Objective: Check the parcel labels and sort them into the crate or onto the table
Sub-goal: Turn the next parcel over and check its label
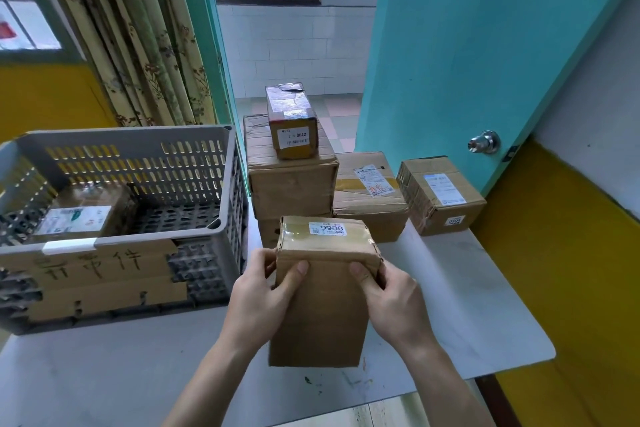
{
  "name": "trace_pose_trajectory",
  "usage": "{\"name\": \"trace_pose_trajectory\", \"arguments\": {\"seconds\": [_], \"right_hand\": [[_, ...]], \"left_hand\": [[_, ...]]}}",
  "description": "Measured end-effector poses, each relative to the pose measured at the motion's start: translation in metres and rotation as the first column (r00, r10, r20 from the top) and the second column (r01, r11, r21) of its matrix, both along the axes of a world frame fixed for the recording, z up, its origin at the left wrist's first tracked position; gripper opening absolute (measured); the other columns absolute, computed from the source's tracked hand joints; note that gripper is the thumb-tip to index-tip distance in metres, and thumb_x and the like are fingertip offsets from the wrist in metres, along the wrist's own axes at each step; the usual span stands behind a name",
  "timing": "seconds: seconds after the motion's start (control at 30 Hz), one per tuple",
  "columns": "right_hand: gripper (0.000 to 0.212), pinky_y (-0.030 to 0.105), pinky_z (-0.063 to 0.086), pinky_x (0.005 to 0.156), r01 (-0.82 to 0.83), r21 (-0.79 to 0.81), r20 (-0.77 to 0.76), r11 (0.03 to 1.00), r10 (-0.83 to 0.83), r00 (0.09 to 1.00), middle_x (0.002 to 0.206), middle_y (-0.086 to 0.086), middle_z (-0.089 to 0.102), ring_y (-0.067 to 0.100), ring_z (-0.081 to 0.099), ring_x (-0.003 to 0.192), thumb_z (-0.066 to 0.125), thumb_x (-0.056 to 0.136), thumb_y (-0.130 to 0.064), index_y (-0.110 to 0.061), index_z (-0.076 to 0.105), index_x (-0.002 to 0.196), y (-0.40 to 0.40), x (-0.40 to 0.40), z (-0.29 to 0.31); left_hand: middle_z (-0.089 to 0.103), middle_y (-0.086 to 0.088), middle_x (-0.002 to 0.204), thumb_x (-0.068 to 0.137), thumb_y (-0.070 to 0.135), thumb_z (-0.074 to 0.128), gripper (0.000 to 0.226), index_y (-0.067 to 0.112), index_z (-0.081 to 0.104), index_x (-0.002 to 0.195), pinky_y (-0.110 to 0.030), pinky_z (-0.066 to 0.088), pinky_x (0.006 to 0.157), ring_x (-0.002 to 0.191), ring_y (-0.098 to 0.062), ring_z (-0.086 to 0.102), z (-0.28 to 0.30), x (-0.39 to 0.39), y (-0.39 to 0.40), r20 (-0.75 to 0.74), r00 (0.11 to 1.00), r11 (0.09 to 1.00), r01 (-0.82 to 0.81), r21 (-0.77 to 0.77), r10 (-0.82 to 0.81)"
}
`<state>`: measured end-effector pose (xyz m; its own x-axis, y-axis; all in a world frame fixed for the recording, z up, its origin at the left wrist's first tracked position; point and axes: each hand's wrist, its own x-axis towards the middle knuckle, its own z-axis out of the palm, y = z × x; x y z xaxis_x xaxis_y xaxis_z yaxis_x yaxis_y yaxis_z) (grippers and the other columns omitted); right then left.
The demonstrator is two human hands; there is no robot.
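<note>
Seven cardboard parcels are counted in all. One parcel (322,291) marked 9988 is held by two hands, the left hand (258,298) and the right hand (391,302). One parcel (81,215) is seen inside the single grey crate (194,163). Five are gathered at the back of the one worktop (121,367): a large box (291,180), a small 0042 box (291,118) on it, a partly hidden box (268,230) underneath, a taped box (367,194) and a labelled box (440,194).

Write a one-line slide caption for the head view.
Both hands, left and right, hold parcel 9988 beside the grey crate.
</note>
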<state>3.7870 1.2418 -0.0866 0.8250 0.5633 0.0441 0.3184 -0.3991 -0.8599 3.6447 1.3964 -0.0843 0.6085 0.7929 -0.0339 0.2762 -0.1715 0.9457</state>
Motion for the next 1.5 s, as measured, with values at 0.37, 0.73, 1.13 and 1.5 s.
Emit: {"name": "trace_pose_trajectory", "arguments": {"seconds": [0.37, 0.73, 1.13, 1.5], "right_hand": [[0.033, 0.037, 0.053, 0.067, 0.078, -0.038, -0.125, 0.996, -0.083, 0.989, 0.074, -0.005, 0.069, 0.013, 0.064, 0.073, 0.057, 0.100, -0.047, -0.020, 0.063, 0.082, 0.010, -0.010, 0.004], [0.035, 0.042, 0.061, 0.088, 0.097, -0.024, -0.162, 0.995, -0.100, 0.982, 0.098, -0.011, 0.076, 0.011, 0.070, 0.095, 0.059, 0.097, -0.055, -0.026, 0.075, 0.107, 0.014, 0.001, 0.004], [0.048, 0.044, 0.062, 0.077, 0.088, -0.060, -0.131, 0.994, -0.096, 0.987, 0.082, -0.008, 0.077, 0.014, 0.071, 0.083, 0.056, 0.095, -0.063, -0.020, 0.077, 0.089, 0.015, -0.001, 0.005], [0.048, 0.039, 0.062, 0.070, 0.059, -0.041, -0.097, 0.997, -0.063, 0.993, 0.076, -0.015, 0.076, 0.005, 0.071, 0.076, 0.054, 0.091, -0.066, -0.024, 0.076, 0.085, 0.011, -0.006, 0.005]], "left_hand": [[0.061, 0.007, 0.131, 0.101, 0.026, 0.063, 0.040, 0.022, 0.060, 0.141, -0.033, 0.044, 0.107, 0.122, -0.011, 0.057, 0.001, 0.004, 0.004, -0.055, 0.998, 0.997, -0.032, 0.063, 0.036], [0.074, 0.029, 0.104, 0.101, 0.039, 0.063, 0.012, 0.043, 0.068, 0.111, -0.028, 0.055, 0.092, 0.098, 0.008, 0.068, 0.002, 0.009, 0.001, 0.013, 1.000, 0.996, -0.001, -0.093, 0.002], [0.060, 0.019, 0.121, 0.099, 0.051, 0.058, 0.024, 0.038, 0.067, 0.118, -0.040, 0.051, 0.105, 0.114, -0.003, 0.060, 0.000, 0.010, 0.004, -0.001, 0.999, 0.998, -0.045, -0.045, 0.045], [0.071, 0.009, 0.113, 0.082, 0.070, 0.052, 0.057, 0.037, 0.050, 0.129, -0.024, 0.050, 0.079, 0.106, -0.008, 0.066, 0.004, 0.009, 0.004, -0.024, 0.999, 0.991, -0.039, -0.131, 0.036]]}}
